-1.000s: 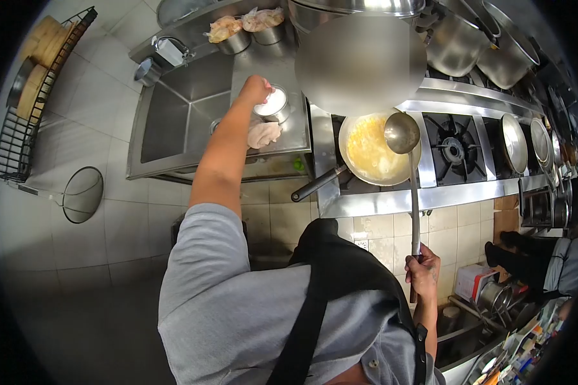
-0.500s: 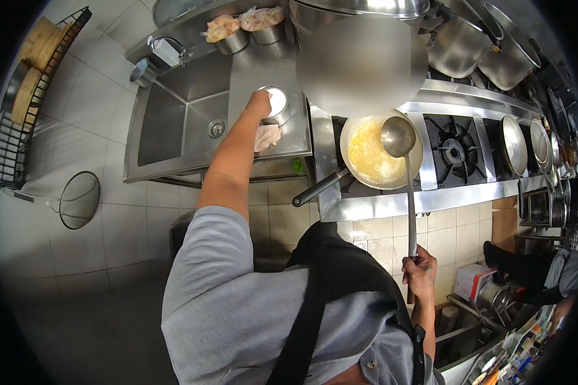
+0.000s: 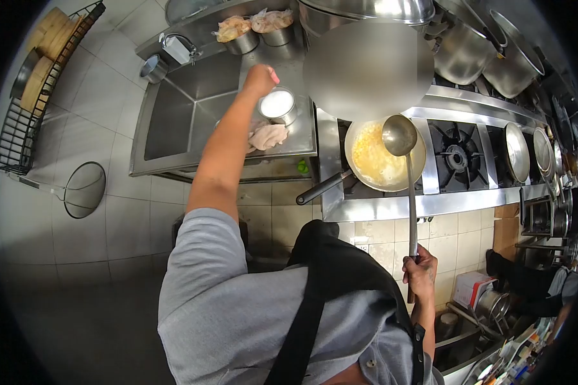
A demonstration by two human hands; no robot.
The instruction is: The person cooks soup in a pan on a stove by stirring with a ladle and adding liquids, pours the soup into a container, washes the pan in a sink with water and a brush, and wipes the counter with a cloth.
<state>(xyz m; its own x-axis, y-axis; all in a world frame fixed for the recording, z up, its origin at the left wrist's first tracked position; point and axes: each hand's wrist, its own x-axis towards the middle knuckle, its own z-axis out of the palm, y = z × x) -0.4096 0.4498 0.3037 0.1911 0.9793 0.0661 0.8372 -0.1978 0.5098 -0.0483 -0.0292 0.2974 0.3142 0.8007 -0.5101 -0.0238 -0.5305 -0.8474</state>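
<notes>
My left hand (image 3: pixel 261 80) is above the upper left rim of a round metal container (image 3: pixel 277 105) of white contents, its fingers closed; whatever they hold is too small to make out. A crumpled pale cloth (image 3: pixel 267 136) lies just below the container on the steel counter. Around the handle of a long ladle (image 3: pixel 399 135) my right hand (image 3: pixel 421 272) is closed. The ladle's bowl is over the right part of a pan (image 3: pixel 377 160) of yellow, partly liquid food, which sits on the stove with its black handle toward the lower left.
A steel sink (image 3: pixel 170 122) is left of the counter. Two metal pots with plastic-wrapped food (image 3: pixel 242 40) stand at the counter's back. Right of the pan is a bare burner (image 3: pixel 456 158), with more pans (image 3: pixel 516 153) beyond. Part of another person (image 3: pixel 526 276) shows at right.
My left hand dipped to the white contents, then rose away toward the upper left with its fingers closed. The ladle and my right hand have barely moved. The view has shifted slightly.
</notes>
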